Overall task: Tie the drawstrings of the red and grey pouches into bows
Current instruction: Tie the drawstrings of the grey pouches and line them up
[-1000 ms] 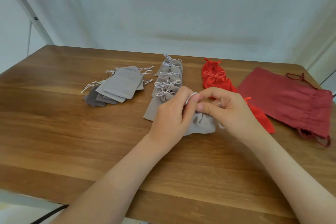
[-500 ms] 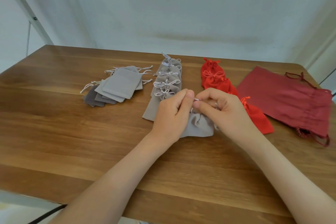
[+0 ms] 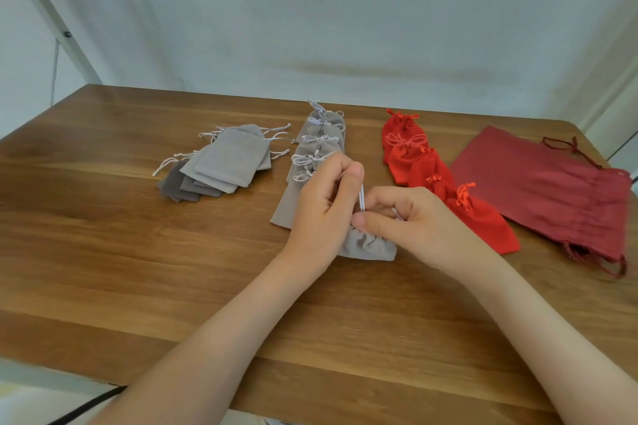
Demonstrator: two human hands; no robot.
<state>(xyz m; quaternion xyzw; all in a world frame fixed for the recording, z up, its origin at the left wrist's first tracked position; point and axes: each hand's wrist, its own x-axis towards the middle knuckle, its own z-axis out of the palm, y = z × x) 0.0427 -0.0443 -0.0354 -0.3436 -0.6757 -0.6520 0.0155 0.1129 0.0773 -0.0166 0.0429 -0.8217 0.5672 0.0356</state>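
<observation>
On the bench (image 3: 103,252), from left to right, lie a loose stack of pouches (image 3: 224,162), a tied row (image 3: 321,134), a second tied row (image 3: 414,162), and a large bag (image 3: 538,197) seemingly touching it.

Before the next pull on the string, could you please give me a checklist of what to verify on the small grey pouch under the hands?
1. Left hand pinches the pale drawstring: ok.
2. Right hand grips the drawstring too: ok.
3. Mouth of the small grey fabric pouch gathered shut: ok.
4. Pouch resting on the brown wooden table: ok.
5. Bow loops formed: cannot tell, fingers hide them.
6. Stack of flat untied grey pouches apart from the working string: ok.
</observation>
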